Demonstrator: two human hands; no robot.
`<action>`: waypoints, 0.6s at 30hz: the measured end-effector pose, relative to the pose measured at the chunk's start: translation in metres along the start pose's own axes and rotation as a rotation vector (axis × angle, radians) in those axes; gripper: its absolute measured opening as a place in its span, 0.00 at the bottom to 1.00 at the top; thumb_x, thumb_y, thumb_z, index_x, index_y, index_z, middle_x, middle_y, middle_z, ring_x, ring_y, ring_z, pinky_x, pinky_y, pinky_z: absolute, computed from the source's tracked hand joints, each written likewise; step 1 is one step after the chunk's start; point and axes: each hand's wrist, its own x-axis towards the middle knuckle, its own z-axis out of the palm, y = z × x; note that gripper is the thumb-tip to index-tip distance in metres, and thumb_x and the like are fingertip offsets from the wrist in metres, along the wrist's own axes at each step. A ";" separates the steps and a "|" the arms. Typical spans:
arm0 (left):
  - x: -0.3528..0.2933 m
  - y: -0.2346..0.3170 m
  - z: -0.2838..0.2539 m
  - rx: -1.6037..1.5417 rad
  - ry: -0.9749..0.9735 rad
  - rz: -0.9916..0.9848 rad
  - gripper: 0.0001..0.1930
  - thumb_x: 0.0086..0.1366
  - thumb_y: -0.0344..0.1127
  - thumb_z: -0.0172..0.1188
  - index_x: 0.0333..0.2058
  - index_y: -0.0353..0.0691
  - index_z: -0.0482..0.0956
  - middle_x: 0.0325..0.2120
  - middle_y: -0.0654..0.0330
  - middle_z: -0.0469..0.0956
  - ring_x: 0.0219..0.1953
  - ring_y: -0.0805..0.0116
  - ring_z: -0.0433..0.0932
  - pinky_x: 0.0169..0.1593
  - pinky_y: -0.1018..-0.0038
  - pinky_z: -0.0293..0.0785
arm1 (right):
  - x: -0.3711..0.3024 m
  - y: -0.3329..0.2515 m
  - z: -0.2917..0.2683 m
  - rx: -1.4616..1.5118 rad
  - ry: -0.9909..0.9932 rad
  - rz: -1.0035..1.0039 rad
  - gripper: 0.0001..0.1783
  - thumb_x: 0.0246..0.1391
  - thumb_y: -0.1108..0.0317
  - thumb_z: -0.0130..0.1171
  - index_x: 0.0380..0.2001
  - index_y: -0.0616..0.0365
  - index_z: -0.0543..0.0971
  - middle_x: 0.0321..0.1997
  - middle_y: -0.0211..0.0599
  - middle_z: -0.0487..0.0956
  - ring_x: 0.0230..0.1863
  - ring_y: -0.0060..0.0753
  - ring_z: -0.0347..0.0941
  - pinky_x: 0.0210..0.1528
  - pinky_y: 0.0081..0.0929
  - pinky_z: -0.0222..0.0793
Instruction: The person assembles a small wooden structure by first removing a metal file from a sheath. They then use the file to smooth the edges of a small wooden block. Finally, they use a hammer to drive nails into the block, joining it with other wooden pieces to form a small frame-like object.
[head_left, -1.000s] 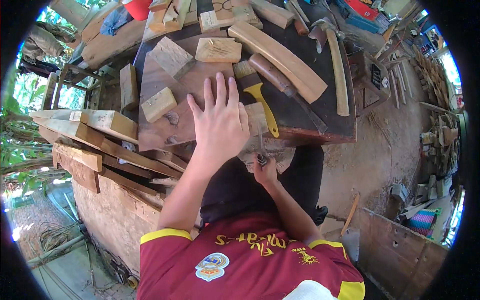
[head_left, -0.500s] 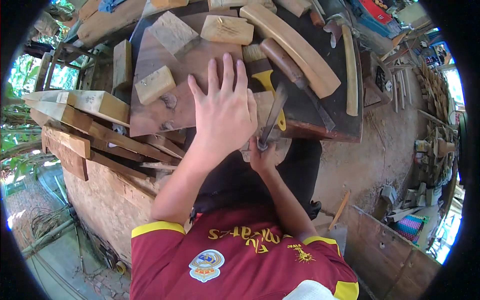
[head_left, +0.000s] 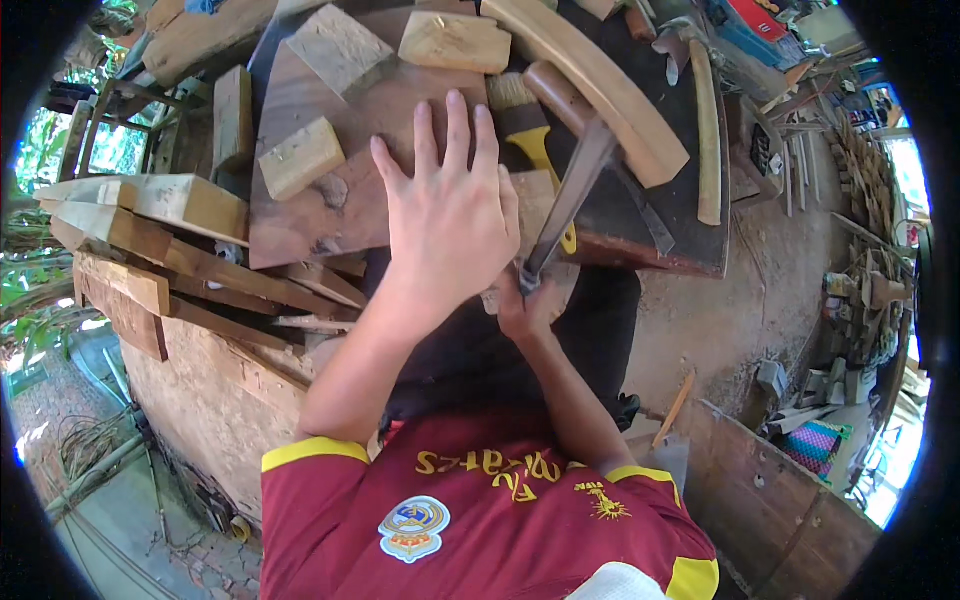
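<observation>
My left hand lies flat, fingers spread, on a dark wooden board and covers part of a small pale wood piece. Just below the bench edge, my right hand grips the lower end of a long metal chisel. The chisel slants up and to the right across the pale piece, beside a yellow-handled brush. Its tip reaches a long curved wooden piece.
Pale wood blocks sit on the board. Stacked planks jut out at the left. A curved stick and tools lie at the bench's right. Earthen floor and a wooden crate are at the right.
My left hand has slid farther up the board. My right hand has swung the chisel up, so it now slants across the pale piece toward the curved wood.
</observation>
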 end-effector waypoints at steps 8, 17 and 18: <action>-0.001 0.001 0.002 -0.014 0.009 -0.008 0.28 0.61 0.39 0.48 0.57 0.28 0.68 0.60 0.40 0.64 0.62 0.38 0.61 0.57 0.30 0.52 | -0.005 0.041 -0.009 -0.018 -0.143 0.026 0.13 0.58 0.68 0.56 0.22 0.65 0.75 0.18 0.45 0.74 0.22 0.35 0.73 0.27 0.36 0.65; -0.001 0.002 -0.003 -0.004 -0.057 -0.028 0.27 0.65 0.38 0.46 0.60 0.31 0.65 0.63 0.42 0.61 0.64 0.37 0.59 0.59 0.31 0.52 | -0.012 0.033 -0.008 -0.128 -0.042 -0.074 0.12 0.56 0.68 0.59 0.25 0.67 0.75 0.22 0.45 0.77 0.25 0.44 0.75 0.28 0.38 0.66; -0.003 0.002 -0.003 -0.005 -0.071 -0.033 0.27 0.64 0.38 0.46 0.60 0.31 0.65 0.63 0.42 0.61 0.64 0.37 0.59 0.59 0.31 0.52 | -0.013 0.020 -0.012 -0.114 -0.076 0.012 0.12 0.56 0.67 0.59 0.25 0.67 0.75 0.23 0.47 0.77 0.24 0.47 0.75 0.29 0.40 0.66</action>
